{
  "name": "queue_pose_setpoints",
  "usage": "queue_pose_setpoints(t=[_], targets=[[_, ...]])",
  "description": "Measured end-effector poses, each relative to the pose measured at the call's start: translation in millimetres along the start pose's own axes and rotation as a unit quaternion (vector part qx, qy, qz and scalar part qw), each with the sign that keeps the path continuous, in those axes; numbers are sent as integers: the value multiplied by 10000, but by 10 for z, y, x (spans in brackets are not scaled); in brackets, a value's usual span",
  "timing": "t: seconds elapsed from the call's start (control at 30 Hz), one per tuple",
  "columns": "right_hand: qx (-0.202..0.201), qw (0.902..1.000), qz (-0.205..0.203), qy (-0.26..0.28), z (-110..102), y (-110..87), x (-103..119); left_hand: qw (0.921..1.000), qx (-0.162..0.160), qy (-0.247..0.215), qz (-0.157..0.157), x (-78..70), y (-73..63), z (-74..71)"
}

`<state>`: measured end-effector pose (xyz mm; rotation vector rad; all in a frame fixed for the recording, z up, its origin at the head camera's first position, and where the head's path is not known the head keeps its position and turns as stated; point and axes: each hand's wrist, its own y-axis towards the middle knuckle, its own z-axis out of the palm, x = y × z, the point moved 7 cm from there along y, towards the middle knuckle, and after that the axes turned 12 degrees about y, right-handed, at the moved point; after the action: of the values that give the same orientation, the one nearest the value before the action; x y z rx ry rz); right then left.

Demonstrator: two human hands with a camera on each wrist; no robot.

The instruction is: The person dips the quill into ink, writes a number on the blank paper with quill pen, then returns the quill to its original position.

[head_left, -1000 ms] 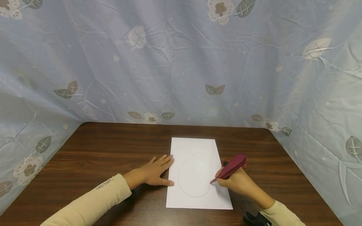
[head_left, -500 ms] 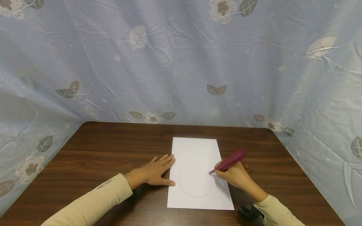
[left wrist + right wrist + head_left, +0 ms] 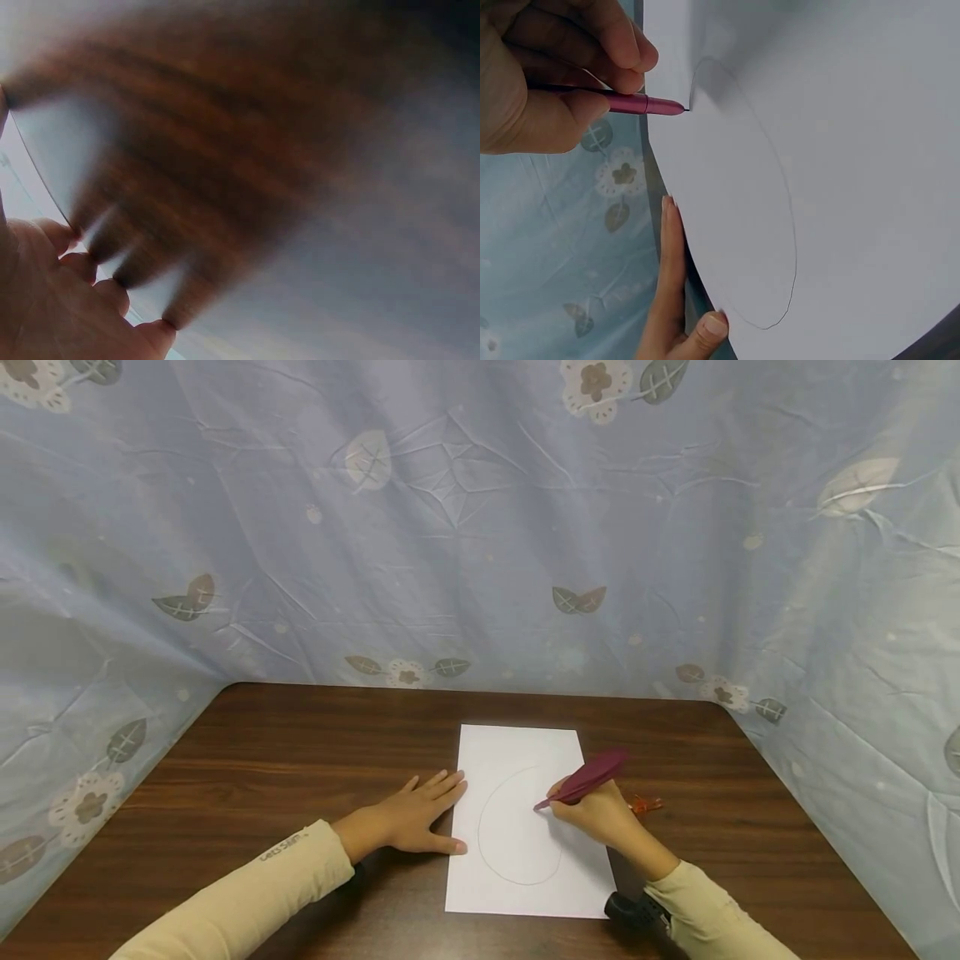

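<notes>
A white sheet of paper (image 3: 517, 893) lies on the brown wooden table, bearing a thin hand-drawn oval outline (image 3: 795, 225). My left hand (image 3: 416, 818) rests flat at the sheet's left edge, fingers spread, fingertips and thumb on the margin. Its palm and fingers fill a corner of the left wrist view. Between thumb and fingers, my right hand (image 3: 596, 814) pinches a maroon feather-shaped pen (image 3: 596, 771), tilted with its plume up and to the right. In the right wrist view, the pen's tip is on the paper at the end of the drawn line.
Just right of my right hand, a small orange-red stringy object (image 3: 645, 804) shows. A black wrist device (image 3: 633, 910) sits by the right sleeve, over the sheet's lower right corner. Behind and beside the table (image 3: 315, 735) hangs a pale blue curtain (image 3: 480, 552) with leaves and flowers.
My right hand has moved up and left over the sheet with the pen, from the oval's lower right side toward its upper middle. The left hand has stayed in place.
</notes>
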<state>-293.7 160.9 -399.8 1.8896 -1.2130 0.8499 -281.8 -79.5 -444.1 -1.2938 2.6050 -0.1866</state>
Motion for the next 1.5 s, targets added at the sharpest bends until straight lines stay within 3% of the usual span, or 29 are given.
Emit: queue_pose_setpoints(t=[0.93,1.23,1.5], targets=[[540,9984,-123,93,592,62,264,10000,-89,19,-39,0,20,1],[656,9971,-377,-9,635,70,302,9999,-84,-19,-73,3,17,-3],[603,9974,-255,284,611,76,263,9999,-77,-7,-64,6,20,11]])
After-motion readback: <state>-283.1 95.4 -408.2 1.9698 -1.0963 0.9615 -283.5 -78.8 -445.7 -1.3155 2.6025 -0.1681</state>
